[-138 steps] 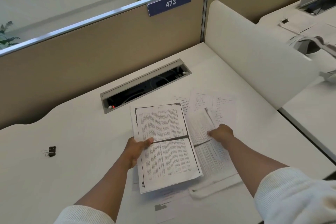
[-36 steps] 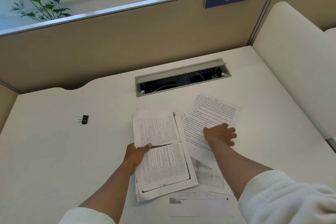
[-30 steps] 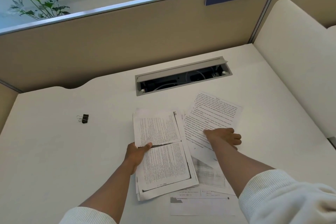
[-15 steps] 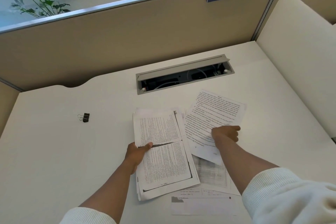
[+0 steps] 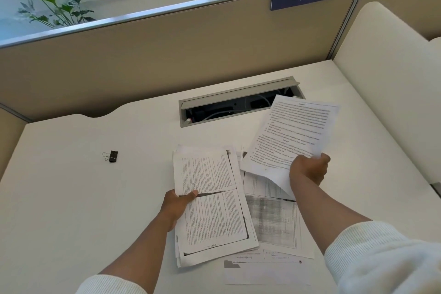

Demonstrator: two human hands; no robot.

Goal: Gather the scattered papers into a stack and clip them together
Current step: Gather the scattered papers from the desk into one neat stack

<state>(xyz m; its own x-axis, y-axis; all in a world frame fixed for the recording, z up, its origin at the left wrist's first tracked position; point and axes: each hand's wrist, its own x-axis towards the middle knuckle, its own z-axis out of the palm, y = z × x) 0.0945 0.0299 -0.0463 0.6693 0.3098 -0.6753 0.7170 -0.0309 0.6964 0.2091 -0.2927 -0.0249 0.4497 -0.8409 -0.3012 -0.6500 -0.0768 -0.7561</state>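
You face a white table (image 5: pixel 71 210) in an office cubicle, with a tan partition behind it and a grey cable tray (image 5: pixel 238 100) sunk into the top. A small black binder clip (image 5: pixel 112 156) lies alone on the left, well apart from the papers.

Your left hand (image 5: pixel 177 205) presses a partly squared stack (image 5: pixel 210 205) of printed pages, the thumb on top at the left edge; its grip is closed on the stack. Your right hand (image 5: pixel 309 169) is raised above the table, its grip pinched shut on the lower right corner of a single sheet (image 5: pixel 293 133), which tilts upward and bows a little. More loose sheets (image 5: pixel 274 219) lie flat to the right of the stack and below it, overlapping one another.

The paper is thin, light and floppy. A sheet held by one corner likely droops and swings, so a hold nearer the middle of an edge would steady it. The smooth pages probably slide over each other easily; tapping the edges against the table should square them. The clip looks like stiff sprung metal with wire handles, and it likely needs a firm squeeze to open over the stack's edge.
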